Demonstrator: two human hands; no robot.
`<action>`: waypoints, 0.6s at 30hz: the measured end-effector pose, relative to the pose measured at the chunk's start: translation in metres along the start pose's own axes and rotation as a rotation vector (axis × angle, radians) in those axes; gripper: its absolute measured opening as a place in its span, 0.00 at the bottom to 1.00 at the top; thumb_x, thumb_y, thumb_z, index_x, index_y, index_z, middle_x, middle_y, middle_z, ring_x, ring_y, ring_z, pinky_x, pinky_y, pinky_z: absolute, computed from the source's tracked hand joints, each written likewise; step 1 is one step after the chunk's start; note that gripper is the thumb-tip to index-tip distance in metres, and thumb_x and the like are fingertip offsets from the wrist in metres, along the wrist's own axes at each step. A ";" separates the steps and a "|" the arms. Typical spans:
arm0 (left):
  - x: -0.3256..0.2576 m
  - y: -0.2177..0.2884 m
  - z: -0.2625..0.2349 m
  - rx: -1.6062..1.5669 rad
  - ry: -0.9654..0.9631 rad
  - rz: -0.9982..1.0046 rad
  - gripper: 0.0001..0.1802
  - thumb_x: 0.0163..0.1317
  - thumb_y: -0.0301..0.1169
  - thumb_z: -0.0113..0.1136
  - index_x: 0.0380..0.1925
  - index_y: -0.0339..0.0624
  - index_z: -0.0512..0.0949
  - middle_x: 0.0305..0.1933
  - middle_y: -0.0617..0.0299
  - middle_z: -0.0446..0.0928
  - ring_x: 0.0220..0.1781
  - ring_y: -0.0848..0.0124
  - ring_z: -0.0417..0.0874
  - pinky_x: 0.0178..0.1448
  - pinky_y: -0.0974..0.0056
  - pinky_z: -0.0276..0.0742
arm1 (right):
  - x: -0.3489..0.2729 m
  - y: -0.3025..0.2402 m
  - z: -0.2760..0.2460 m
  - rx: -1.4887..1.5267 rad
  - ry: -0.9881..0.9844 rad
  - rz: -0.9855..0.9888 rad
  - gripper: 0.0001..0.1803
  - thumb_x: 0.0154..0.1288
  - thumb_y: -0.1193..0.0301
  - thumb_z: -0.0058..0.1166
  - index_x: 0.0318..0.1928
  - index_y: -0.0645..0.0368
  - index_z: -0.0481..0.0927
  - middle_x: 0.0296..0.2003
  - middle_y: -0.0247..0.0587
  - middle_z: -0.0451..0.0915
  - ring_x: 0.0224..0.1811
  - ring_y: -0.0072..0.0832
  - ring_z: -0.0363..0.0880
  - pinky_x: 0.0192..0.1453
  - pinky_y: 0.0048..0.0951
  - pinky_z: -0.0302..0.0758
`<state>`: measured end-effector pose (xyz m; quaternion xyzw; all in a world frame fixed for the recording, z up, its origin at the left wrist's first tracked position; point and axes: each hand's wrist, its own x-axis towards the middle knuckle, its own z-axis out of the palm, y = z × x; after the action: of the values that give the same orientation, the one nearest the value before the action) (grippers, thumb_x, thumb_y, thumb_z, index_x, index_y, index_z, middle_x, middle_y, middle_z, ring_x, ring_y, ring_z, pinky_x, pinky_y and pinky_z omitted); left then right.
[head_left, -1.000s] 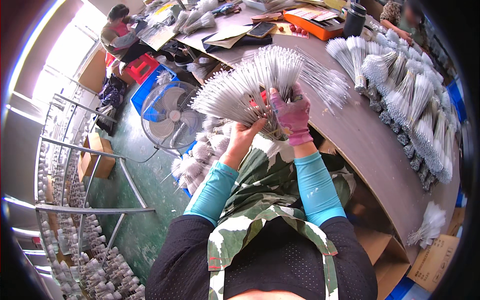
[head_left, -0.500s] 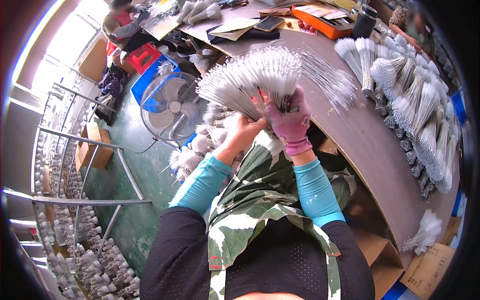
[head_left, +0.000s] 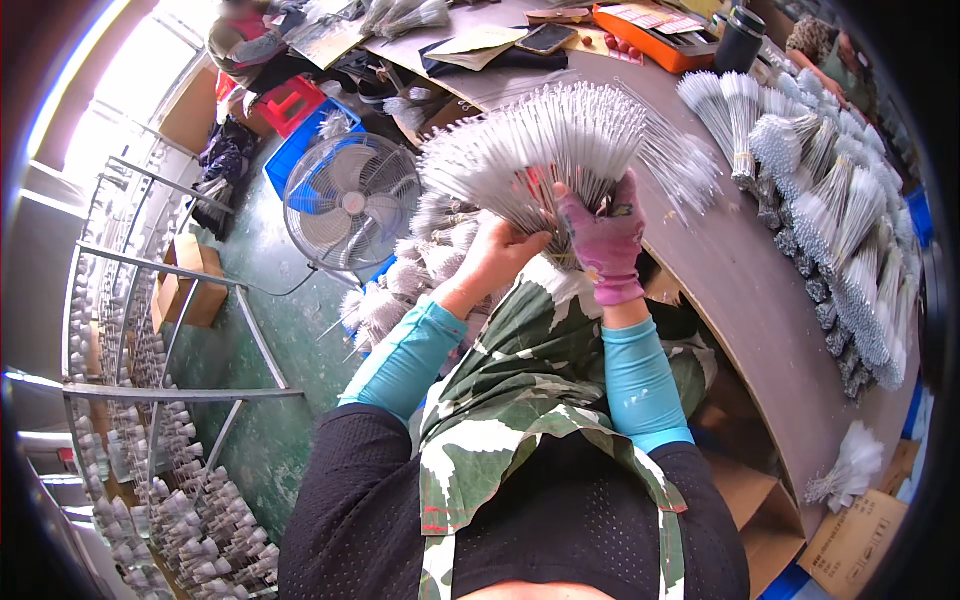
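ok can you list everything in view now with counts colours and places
Table: one, grey-brown, right and far side
Held bundle of thin brushes: one, white, centre
Loose thin brushes: many, white, on table
Stacked bundles: many, white, table's right side
Phone: one, dark, far table
Tray: one, orange, right of phone
Bottle: one, black, right of tray
Fan: one, grey, left of held bundle
Stool: one, red, upper left
Cardboard boxes: several, brown, left and lower right
Metal frame: one, silver, left
Co-workers: two, mixed clothing, upper left and right
Apron: one, camouflage, on wearer
Left hand: one, bare, on bundle
Right hand: one, pink-gloved, on bundle
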<state>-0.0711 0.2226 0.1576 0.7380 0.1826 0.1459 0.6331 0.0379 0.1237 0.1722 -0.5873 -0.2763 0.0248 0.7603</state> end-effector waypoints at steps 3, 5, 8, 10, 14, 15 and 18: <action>0.002 -0.001 0.001 0.141 0.027 -0.037 0.14 0.58 0.28 0.60 0.44 0.37 0.78 0.34 0.63 0.80 0.36 0.78 0.78 0.42 0.68 0.75 | 0.000 -0.001 -0.011 0.044 -0.249 0.023 0.30 0.48 0.71 0.69 0.52 0.62 0.70 0.36 0.39 0.81 0.37 0.26 0.80 0.43 0.29 0.76; 0.004 0.002 0.000 0.336 -0.027 -0.162 0.13 0.57 0.29 0.61 0.42 0.35 0.78 0.31 0.62 0.81 0.35 0.78 0.78 0.40 0.68 0.75 | -0.002 -0.001 -0.011 -0.128 -0.295 -0.052 0.33 0.46 0.69 0.69 0.54 0.61 0.70 0.37 0.41 0.81 0.38 0.31 0.82 0.42 0.32 0.77; 0.001 -0.018 0.012 0.023 0.089 0.165 0.12 0.57 0.30 0.61 0.40 0.35 0.79 0.30 0.61 0.81 0.35 0.79 0.78 0.39 0.69 0.74 | -0.011 -0.002 0.005 -0.467 -0.116 -0.249 0.40 0.41 0.62 0.69 0.56 0.60 0.69 0.39 0.48 0.80 0.38 0.43 0.81 0.41 0.37 0.77; 0.005 -0.009 0.022 0.124 0.245 0.133 0.12 0.58 0.30 0.60 0.39 0.35 0.79 0.29 0.60 0.82 0.36 0.80 0.78 0.39 0.69 0.75 | -0.012 -0.002 0.009 -0.493 -0.066 -0.276 0.41 0.41 0.62 0.69 0.57 0.61 0.68 0.39 0.48 0.80 0.38 0.43 0.81 0.41 0.37 0.77; 0.005 -0.031 0.027 -0.092 0.260 0.244 0.11 0.59 0.29 0.59 0.38 0.34 0.79 0.26 0.64 0.80 0.32 0.82 0.75 0.36 0.70 0.73 | -0.012 0.008 0.007 -0.465 0.017 -0.329 0.43 0.41 0.64 0.68 0.59 0.63 0.66 0.39 0.48 0.80 0.37 0.42 0.81 0.41 0.36 0.77; 0.006 -0.049 0.017 -0.042 0.205 0.230 0.10 0.59 0.29 0.59 0.37 0.33 0.79 0.24 0.66 0.77 0.30 0.83 0.73 0.33 0.71 0.71 | -0.011 0.010 0.010 -0.442 0.027 -0.316 0.42 0.41 0.64 0.68 0.59 0.63 0.67 0.39 0.48 0.79 0.37 0.42 0.81 0.41 0.37 0.77; 0.008 -0.055 0.010 -0.011 0.098 0.201 0.09 0.60 0.28 0.58 0.38 0.33 0.78 0.23 0.71 0.73 0.27 0.85 0.67 0.29 0.73 0.66 | -0.005 0.013 0.004 -0.403 0.030 -0.242 0.35 0.45 0.70 0.67 0.55 0.63 0.67 0.41 0.45 0.79 0.40 0.33 0.81 0.44 0.31 0.77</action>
<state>-0.0645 0.2243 0.1013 0.7410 0.1378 0.2457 0.6096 0.0361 0.1294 0.1590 -0.6900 -0.3328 -0.1310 0.6293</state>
